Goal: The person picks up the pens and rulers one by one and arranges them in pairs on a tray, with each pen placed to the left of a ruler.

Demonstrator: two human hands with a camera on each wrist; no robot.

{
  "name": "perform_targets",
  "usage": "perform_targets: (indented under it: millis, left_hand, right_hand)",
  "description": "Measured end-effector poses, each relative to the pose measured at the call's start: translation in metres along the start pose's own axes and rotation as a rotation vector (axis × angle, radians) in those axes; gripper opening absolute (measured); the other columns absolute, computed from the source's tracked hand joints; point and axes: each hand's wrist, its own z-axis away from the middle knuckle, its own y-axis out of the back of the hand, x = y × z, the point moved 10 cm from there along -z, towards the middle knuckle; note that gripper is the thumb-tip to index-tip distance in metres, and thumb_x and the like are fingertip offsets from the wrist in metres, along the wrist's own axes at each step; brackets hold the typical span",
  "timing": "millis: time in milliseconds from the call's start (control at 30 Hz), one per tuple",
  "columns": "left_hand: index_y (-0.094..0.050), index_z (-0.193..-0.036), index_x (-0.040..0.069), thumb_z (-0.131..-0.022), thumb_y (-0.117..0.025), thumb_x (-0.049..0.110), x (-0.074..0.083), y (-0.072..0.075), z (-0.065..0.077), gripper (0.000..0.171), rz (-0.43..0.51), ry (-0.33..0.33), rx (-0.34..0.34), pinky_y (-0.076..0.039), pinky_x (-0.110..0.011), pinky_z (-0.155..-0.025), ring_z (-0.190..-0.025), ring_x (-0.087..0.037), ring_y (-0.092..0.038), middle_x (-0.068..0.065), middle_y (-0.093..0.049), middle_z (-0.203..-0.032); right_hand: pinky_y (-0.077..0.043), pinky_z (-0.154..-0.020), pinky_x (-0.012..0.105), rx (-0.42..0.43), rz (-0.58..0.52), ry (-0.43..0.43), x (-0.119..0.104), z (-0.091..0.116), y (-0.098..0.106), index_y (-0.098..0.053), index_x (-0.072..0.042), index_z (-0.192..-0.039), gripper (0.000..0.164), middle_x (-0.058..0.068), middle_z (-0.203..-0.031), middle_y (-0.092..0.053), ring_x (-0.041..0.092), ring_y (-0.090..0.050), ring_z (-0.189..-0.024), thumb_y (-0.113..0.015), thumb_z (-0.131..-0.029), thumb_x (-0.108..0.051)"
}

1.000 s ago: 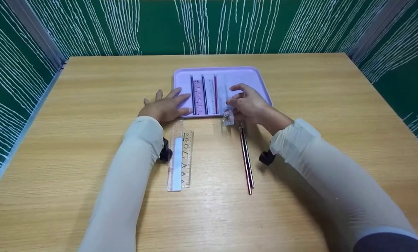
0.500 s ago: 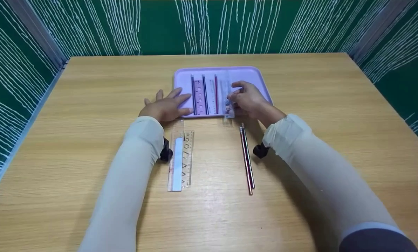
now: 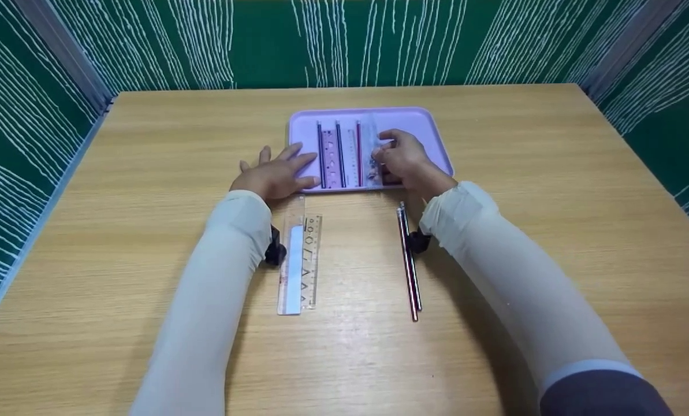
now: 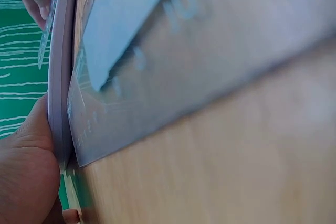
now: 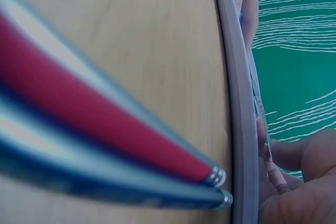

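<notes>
A purple tray (image 3: 431, 127) lies at the table's far side. My left hand (image 3: 272, 176) rests on its left edge, fingers spread. With thumb and fingertips, my right hand (image 3: 408, 156) pinches a clear ruler (image 3: 371, 150); the left wrist view shows this ruler (image 4: 45, 40) tilted above the tray rim. Left of it in the tray lie a red pencil (image 3: 359, 153), a small clear ruler (image 3: 350, 159), a dark pencil (image 3: 339, 153), a pink stencil ruler (image 3: 331, 159) and another dark pencil (image 3: 321, 155), side by side.
In front of the tray, a clear ruler with a pale blue strip (image 3: 293, 271) lies beside a clear stencil ruler (image 3: 311, 263), near my left wrist. Two striped pencils (image 3: 408, 266) lie by my right wrist. Green walls with white lines (image 3: 263, 46) stand behind the table.
My right hand has moved the clear ruler left and farther over the tray, bringing its near end from beyond the front rim to inside it. The left hand has stayed put.
</notes>
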Motion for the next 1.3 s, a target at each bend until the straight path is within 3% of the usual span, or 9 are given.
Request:
perform_targets:
  millis: [267, 567, 867, 1100, 1300]
  left_hand:
    - [-0.011, -0.159, 0.056, -0.098, -0.039, 0.073, 0.001, 0.001, -0.001, 0.069, -0.007, -0.002, 0.007, 0.012, -0.079, -0.116, -0.156, -0.042, 0.020, 0.017, 0.010, -0.172]
    - [-0.010, -0.158, 0.056, -0.097, -0.038, 0.074, 0.001, 0.000, -0.002, 0.070, -0.001, 0.000, 0.001, 0.014, -0.077, -0.116, -0.156, -0.040, 0.022, 0.018, 0.012, -0.171]
    - [-0.009, -0.159, 0.056, -0.098, -0.038, 0.073, 0.001, -0.001, -0.003, 0.069, -0.006, 0.002, -0.004, 0.013, -0.077, -0.116, -0.156, -0.041, 0.022, 0.018, 0.012, -0.171]
    - [-0.009, -0.159, 0.056, -0.098, -0.038, 0.074, 0.001, 0.000, -0.002, 0.069, -0.008, 0.003, 0.002, 0.013, -0.077, -0.116, -0.156, -0.040, 0.022, 0.018, 0.012, -0.171]
    - [-0.011, -0.159, 0.054, -0.098, -0.039, 0.073, 0.001, 0.000, -0.003, 0.070, -0.010, -0.010, 0.005, 0.013, -0.080, -0.115, -0.156, -0.043, 0.021, 0.016, 0.011, -0.172]
  right_hand:
    - [-0.059, -0.083, 0.031, 0.089, 0.102, 0.019, -0.008, -0.005, 0.005, -0.042, -0.020, -0.155, 0.054, 0.001, -0.122, -0.057, 0.016, -0.062, -0.105, -0.057, -0.104, -0.014]
    - [-0.057, -0.089, 0.029, 0.133, 0.345, 0.006, -0.016, -0.002, 0.005, -0.047, -0.018, -0.153, 0.050, 0.004, -0.127, -0.058, 0.016, -0.060, -0.110, -0.058, -0.104, -0.020]
    - [-0.058, -0.091, 0.030, 0.130, 0.414, -0.025, -0.016, -0.001, 0.003, -0.053, -0.017, -0.149, 0.046, 0.006, -0.134, -0.059, 0.018, -0.062, -0.110, -0.060, -0.104, -0.023]
    - [-0.058, -0.093, 0.031, 0.135, 0.452, 0.002, -0.018, -0.001, 0.001, -0.057, -0.013, -0.146, 0.044, 0.008, -0.136, -0.061, 0.018, -0.063, -0.110, -0.060, -0.104, -0.024]
    - [-0.053, -0.102, 0.035, 0.154, 0.528, 0.068, -0.023, -0.002, 0.000, -0.063, -0.011, -0.141, 0.040, 0.010, -0.140, -0.062, 0.020, -0.056, -0.115, -0.059, -0.104, -0.025]
